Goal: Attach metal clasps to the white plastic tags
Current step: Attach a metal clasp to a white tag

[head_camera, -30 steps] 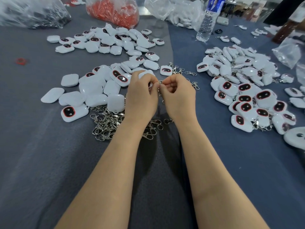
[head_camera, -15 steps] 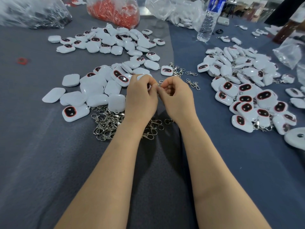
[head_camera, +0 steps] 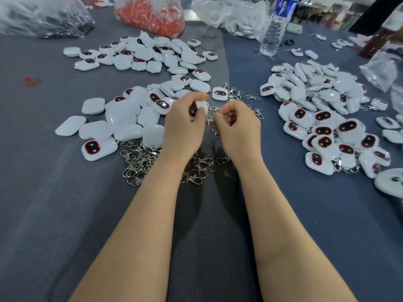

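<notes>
While in left hand (head_camera: 183, 127), tag (head_camera: 201, 105) face-left.

Tags (head_camera: 99, 147): white shells; those lying face-up carry a black oval window ringed in red, the rest show plain white backs. Tag (head_camera: 201, 105) in the left hand (head_camera: 183, 129): white with a black patch. Clasps (head_camera: 139, 164), and the clasp (head_camera: 214, 109) at the right hand (head_camera: 239, 129): shiny silver. Bench (head_camera: 54, 214): covered grey on the left, blue on the right. Bag (head_camera: 150, 16): clear, filled with orange-red pieces. Bottle (head_camera: 273, 31): clear, blue label. Ring (head_camera: 28, 80): red.
</notes>
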